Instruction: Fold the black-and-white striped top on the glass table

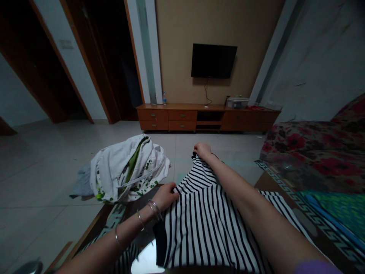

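A black-and-white striped garment (205,220) lies spread over a glass-topped table (288,190) in front of me. My left hand (165,196), with thin bangles on the wrist, pinches the garment's left edge. My right hand (202,150) is stretched forward and closed on the garment's far end near the table's far edge. A pile of white cloth with green leaf print (128,171) sits at the table's far left corner, just left of my left hand.
A floral sofa (313,152) stands on the right. A low wooden TV cabinet (208,118) with a wall-mounted TV (213,61) faces me across a tiled floor (42,171). Dark doorways open at the left. A green patterned cloth (336,213) lies at the table's right.
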A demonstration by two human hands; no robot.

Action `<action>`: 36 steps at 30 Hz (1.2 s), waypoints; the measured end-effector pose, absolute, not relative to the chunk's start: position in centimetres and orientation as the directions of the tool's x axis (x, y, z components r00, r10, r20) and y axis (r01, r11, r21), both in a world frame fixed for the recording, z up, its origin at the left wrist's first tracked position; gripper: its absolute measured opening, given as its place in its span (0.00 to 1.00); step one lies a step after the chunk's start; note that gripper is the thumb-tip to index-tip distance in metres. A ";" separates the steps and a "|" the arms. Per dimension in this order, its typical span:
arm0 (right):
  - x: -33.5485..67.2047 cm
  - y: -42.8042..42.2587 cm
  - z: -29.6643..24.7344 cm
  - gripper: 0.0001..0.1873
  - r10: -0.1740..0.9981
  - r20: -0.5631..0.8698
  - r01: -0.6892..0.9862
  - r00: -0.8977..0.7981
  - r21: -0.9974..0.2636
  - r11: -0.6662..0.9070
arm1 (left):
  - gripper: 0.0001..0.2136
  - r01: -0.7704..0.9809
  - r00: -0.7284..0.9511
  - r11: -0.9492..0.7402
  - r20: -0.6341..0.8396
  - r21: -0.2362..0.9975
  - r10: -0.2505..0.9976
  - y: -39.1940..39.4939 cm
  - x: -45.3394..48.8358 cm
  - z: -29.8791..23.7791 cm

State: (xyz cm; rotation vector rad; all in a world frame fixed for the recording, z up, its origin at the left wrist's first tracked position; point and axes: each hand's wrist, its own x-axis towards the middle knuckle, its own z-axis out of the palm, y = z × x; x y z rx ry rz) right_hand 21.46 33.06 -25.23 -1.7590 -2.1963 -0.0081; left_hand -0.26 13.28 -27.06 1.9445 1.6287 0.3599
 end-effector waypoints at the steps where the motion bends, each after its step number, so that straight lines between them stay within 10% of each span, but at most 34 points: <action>1: 21.1 32.7 -26.0 0.07 0.949 0.237 0.947 -0.206 -0.195 0.254 | 0.04 0.810 0.221 -0.089 -0.160 0.579 0.962 13.4 -0.3 -27.0; 6: 22.2 30.3 -25.7 0.16 0.938 0.224 0.929 -0.265 -0.200 0.310 | 0.02 0.831 0.195 -0.063 -0.184 0.553 0.963 13.7 -0.1 -26.5; 13: 32.3 20.0 -23.1 0.17 0.850 0.347 0.833 -0.396 -0.253 0.491 | 0.16 0.499 0.209 0.225 -0.368 0.837 0.906 11.2 -2.5 -25.7; 19: 43.3 5.9 -26.8 0.18 0.928 0.299 0.892 -0.222 -0.322 0.317 | 0.24 0.486 0.358 0.160 -0.363 0.859 0.860 8.4 -3.9 -25.6; 30: 47.1 -8.3 -31.3 0.21 0.958 0.222 0.893 -0.180 -0.371 0.254 | 0.18 0.901 0.209 -0.110 -0.197 0.419 0.958 6.7 -3.6 -25.3; 36: 49.4 -9.9 -32.5 0.28 0.942 0.252 0.942 0.220 -0.307 -0.138 | 0.14 0.951 0.201 -0.141 -0.206 0.275 0.958 5.9 -3.9 -25.9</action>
